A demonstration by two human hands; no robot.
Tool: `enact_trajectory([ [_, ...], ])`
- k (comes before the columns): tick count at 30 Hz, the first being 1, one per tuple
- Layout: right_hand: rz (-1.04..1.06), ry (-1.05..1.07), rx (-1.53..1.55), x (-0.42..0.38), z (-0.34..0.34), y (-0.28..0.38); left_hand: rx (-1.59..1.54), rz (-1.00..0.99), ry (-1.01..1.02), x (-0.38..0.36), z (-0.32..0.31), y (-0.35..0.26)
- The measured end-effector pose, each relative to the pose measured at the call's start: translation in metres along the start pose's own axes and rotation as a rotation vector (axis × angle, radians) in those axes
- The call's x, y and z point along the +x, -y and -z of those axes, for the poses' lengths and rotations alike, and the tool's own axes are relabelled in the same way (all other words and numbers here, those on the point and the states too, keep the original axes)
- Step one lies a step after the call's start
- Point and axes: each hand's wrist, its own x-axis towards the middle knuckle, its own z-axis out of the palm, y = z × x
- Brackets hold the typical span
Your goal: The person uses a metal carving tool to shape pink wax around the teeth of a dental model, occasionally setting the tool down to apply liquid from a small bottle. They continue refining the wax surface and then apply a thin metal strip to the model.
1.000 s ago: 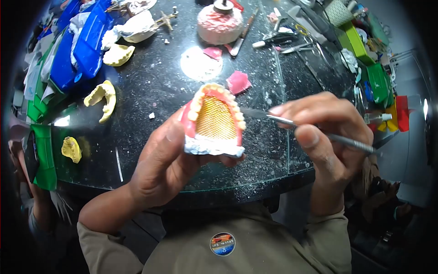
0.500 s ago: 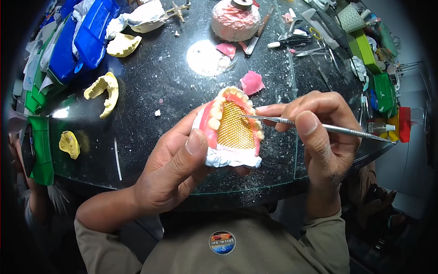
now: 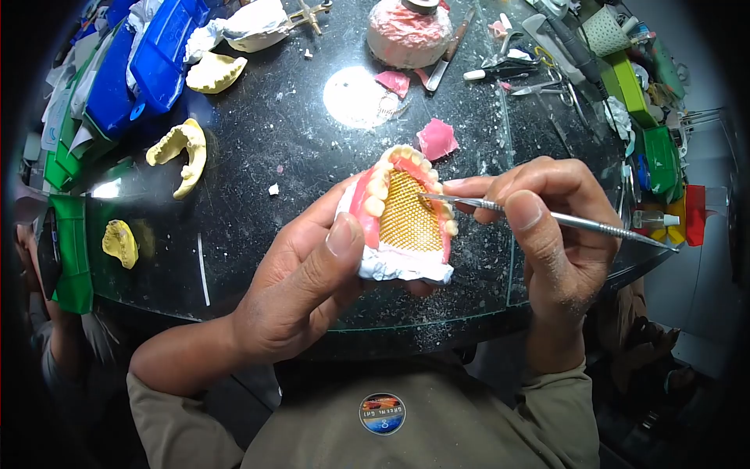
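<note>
My left hand (image 3: pixel 308 270) is closed around the left side of a denture model (image 3: pixel 402 270), its thumb against the pink wax. The model has a white plaster base, a pink gum rim, a row of cream teeth and a gold mesh (image 3: pixel 408 219) across the palate. In a pen-like grip, my right hand (image 3: pixel 558 227) holds a thin metal wax carver (image 3: pixel 582 224). The carver's tip lies over the upper right of the mesh, beside the inner gum edge. My right fingertips are right at the teeth on that side.
Yellow plaster casts (image 3: pixel 186 152) lie at left, near blue bins (image 3: pixel 164 59). A pink wax piece (image 3: pixel 437 139) lies behind the model. Farther back stand a pink-smeared round block (image 3: pixel 408 35) and a knife (image 3: pixel 451 48). Scissors (image 3: pixel 547 84) and other tools crowd the right.
The model and my left hand have shifted slightly right, and the model is turned a little. The carver's tip stays over the mesh's upper right; my right hand has barely moved.
</note>
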Motion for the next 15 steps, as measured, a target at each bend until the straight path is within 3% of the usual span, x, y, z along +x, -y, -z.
enact_trajectory([
  [4, 0.114, -0.167, 0.062, 0.002, 0.001, 0.0, 0.096, 0.053, 0.044, -0.002, 0.006, -0.004],
  [8, 0.085, -0.303, -0.183, 0.001, 0.015, -0.005, -0.18, 0.068, -0.03, -0.004, 0.0, -0.001],
  [10, 0.006, -0.205, -0.587, 0.007, 0.017, -0.012, -0.155, 0.092, -0.049, -0.004, -0.001, -0.005],
  [12, 0.111, -0.059, -0.815, 0.011, 0.023, -0.024, -0.174, 0.086, -0.07, -0.006, -0.001, -0.004],
  [15, 0.116, -0.046, -0.929, 0.011, 0.025, -0.035, -0.189, 0.045, -0.031, -0.006, 0.003, -0.002],
])
